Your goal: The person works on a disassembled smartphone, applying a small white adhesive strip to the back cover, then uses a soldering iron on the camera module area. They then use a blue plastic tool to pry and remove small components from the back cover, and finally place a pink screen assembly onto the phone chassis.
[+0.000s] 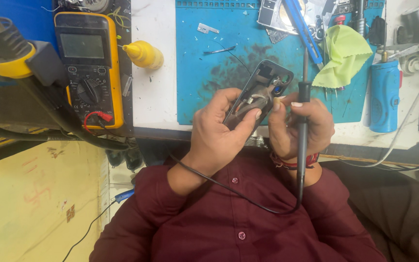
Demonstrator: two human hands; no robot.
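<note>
Left hand (217,131) grip clamps opened phone shell (260,92); right hand (297,123) grip holds soldering iron (304,102) idle; next likely: tip brought precisely onto the internals.

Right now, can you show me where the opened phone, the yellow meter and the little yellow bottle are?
opened phone (262,90), head view, on its exposed inside.
yellow multimeter (88,68), head view, between screen and dial.
yellow squeeze bottle (145,55), head view, on its round body.

Matt blue rubbery mat (195,77) (scuffed dark), glossy yellow plastic multimeter (89,68), soft yellow-green cloth (346,53), dark plastic phone frame (263,90)
</note>
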